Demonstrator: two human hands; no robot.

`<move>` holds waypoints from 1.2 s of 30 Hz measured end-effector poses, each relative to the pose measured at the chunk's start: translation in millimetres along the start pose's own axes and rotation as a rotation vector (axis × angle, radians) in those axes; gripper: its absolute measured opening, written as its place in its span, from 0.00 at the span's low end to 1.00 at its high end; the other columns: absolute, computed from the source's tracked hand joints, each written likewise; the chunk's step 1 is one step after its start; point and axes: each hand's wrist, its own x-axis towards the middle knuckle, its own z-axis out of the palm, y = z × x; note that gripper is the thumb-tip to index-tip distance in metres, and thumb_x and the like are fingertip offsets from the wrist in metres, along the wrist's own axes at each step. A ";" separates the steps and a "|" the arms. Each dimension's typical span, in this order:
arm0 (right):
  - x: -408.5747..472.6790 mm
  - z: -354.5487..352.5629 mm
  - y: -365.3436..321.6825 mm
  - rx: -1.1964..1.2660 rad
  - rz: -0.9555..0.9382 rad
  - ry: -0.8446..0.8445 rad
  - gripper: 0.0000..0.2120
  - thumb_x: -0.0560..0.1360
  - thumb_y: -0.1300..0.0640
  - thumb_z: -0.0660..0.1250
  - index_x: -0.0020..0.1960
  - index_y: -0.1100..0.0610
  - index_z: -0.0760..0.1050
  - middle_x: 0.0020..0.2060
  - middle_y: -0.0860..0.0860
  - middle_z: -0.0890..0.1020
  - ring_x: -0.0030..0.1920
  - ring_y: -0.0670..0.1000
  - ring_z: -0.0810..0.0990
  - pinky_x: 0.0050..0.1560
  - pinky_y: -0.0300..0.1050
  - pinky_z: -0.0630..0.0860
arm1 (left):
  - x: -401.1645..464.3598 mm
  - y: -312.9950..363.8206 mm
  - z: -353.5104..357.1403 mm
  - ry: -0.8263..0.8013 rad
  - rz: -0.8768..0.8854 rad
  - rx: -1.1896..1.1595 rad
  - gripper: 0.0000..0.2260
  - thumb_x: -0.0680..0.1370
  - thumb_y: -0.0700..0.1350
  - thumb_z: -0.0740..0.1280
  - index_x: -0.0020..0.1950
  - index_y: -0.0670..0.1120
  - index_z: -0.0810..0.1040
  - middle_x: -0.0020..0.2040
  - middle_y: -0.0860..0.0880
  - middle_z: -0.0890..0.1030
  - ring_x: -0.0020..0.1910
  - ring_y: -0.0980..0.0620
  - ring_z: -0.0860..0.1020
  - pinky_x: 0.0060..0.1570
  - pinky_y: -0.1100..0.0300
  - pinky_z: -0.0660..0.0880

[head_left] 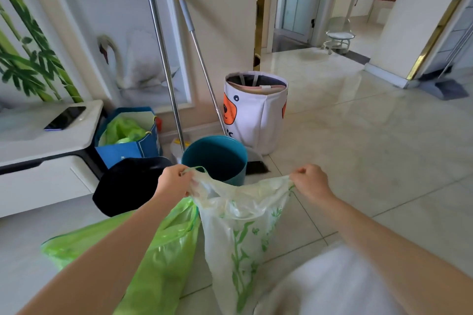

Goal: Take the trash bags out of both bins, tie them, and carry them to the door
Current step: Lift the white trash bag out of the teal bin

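Observation:
A white plastic trash bag [240, 233] with green leaf print hangs in front of me, stretched by its two handles. My left hand [174, 180] is shut on its left handle and my right hand [311, 180] on its right handle. A green trash bag [163, 261] lies on the floor tiles under my left forearm. Just beyond the hands stand a teal bin [217, 156], which shows no bag inside, and a black bin [128, 184] to its left; I cannot tell what the black one holds.
A white fabric hamper [256, 112] with an orange face stands behind the teal bin. Two mop handles [166, 66] lean on the wall. A blue paper bag [128, 135] holds green plastic. A white cabinet [38, 135] with a phone is at left. A tiled hallway [358, 110] opens to the right.

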 end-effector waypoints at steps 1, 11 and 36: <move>4.9 4.0 6.4 -0.108 0.016 -0.067 0.07 0.72 0.60 0.62 0.36 0.60 0.72 0.31 0.54 0.74 0.37 0.56 0.74 0.34 0.45 0.68 | 2.3 -8.3 -1.9 0.013 -0.005 0.038 0.07 0.78 0.40 0.63 0.42 0.43 0.80 0.33 0.45 0.80 0.33 0.46 0.77 0.33 0.57 0.78; 20.8 41.3 42.6 -0.503 0.339 -0.563 0.04 0.73 0.63 0.64 0.41 0.62 0.77 0.33 0.55 0.78 0.29 0.51 0.76 0.27 0.38 0.72 | 14.5 -80.4 -20.7 0.013 -0.214 0.261 0.09 0.76 0.37 0.61 0.43 0.40 0.80 0.38 0.38 0.83 0.24 0.43 0.81 0.26 0.58 0.79; 19.1 43.4 30.0 -0.483 0.641 -0.654 0.02 0.75 0.72 0.61 0.45 0.67 0.70 0.35 0.61 0.80 0.28 0.53 0.80 0.20 0.41 0.77 | -4.1 -72.6 -19.5 -0.335 0.017 0.559 0.02 0.73 0.45 0.70 0.42 0.47 0.81 0.32 0.52 0.75 0.31 0.54 0.72 0.32 0.63 0.69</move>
